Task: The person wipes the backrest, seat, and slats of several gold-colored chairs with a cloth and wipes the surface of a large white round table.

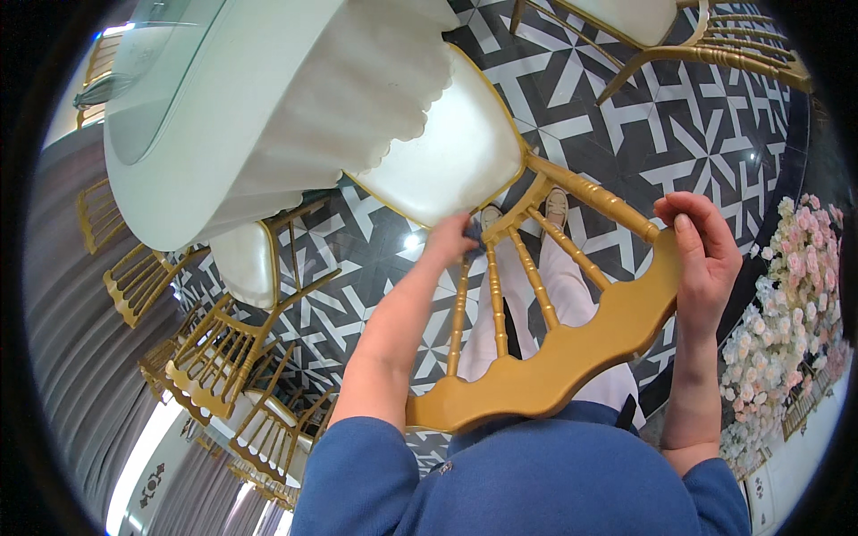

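A gold chair (pixel 572 353) with a spindled back and a white padded seat (pixel 460 147) stands in front of me, its back toward my body. My left hand (pixel 451 239) reaches down beside the spindles, near the rear edge of the seat. Its fingers are bent against a small dark thing (pixel 473 236), perhaps cloth, too hidden to name. My right hand (pixel 703 259) is at the right end of the wide top rail, its thumb by the rail's edge and its fingers curled past the corner.
A round table (pixel 295 134) with a white cloth overhangs the seat's far left side; glassware stands on it. More gold chairs (pixel 219 353) line the left, another chair (pixel 706 45) is at upper right. Pink and white flowers (pixel 778 330) border the right. The floor (pixel 643 134) is black-and-white patterned.
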